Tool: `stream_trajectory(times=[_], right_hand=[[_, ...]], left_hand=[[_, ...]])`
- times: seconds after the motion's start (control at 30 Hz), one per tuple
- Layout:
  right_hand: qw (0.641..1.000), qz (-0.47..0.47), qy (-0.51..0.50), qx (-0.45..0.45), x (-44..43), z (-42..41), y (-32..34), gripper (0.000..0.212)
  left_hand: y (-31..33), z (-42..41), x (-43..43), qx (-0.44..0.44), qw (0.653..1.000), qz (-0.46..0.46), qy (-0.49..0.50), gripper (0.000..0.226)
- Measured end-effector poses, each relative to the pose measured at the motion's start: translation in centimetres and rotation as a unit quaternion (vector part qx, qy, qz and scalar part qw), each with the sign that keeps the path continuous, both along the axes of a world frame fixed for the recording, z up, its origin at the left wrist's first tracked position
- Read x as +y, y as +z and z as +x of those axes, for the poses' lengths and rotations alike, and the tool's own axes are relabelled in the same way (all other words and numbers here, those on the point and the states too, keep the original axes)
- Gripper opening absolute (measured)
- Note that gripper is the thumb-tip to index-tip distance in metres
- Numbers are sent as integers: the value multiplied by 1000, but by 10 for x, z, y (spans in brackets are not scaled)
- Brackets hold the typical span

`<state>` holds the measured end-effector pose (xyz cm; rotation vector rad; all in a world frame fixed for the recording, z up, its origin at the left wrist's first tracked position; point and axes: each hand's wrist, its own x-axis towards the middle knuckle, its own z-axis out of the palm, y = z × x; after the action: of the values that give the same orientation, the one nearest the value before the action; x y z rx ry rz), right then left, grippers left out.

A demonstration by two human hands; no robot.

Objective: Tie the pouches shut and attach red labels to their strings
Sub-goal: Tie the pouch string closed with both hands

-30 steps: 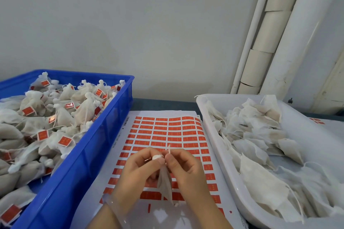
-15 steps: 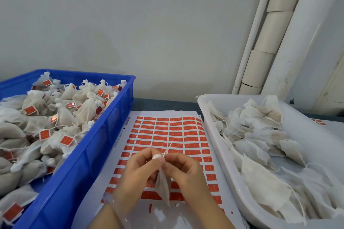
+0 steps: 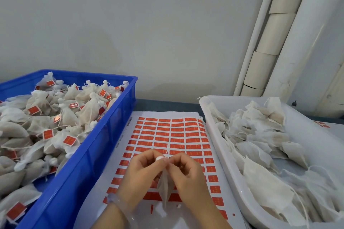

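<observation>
head view: both hands, left hand [image 3: 143, 170] and right hand [image 3: 186, 170], stayed pinched on one pouch [image 3: 164, 184] above the label sheet [image 3: 167, 135]; its string [image 3: 167, 149] now stood straighter, so tying looked underway, label pending.

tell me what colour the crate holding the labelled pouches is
Blue crate, clearest in the head view.

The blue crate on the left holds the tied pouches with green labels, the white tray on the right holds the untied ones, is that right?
Not quite: the head view shows the labels are red, not green. The blue crate on the left holds tied pouches with red labels, and the white tray on the right holds the untied ones.
</observation>
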<state>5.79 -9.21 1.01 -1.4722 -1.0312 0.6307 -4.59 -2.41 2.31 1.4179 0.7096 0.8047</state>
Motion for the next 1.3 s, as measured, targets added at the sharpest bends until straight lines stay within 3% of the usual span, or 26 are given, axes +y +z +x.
stream_trajectory(times=[0.33,0.57,0.9,1.17,1.23,1.3], right_hand=[[995,40,-28,-93,0,-2,-6,9],[990,49,-35,-127,1,-2,-10,11],[987,77,-41,-138,0,-3,-9,13],[976,59,-78,-194,2,-3,-15,10],[970,48,-85,-224,2,-3,-16,12],[966,35,-84,-243,2,-3,-15,13]], left_hand=[[1,-1,1,18,998,-15,63,7],[3,-1,1,-23,997,-22,63,8],[3,-4,-7,12,988,139,69,22],[-5,1,-10,145,947,266,110,16],[-5,2,-10,160,948,251,113,13],[-3,2,-8,133,977,145,85,14]])
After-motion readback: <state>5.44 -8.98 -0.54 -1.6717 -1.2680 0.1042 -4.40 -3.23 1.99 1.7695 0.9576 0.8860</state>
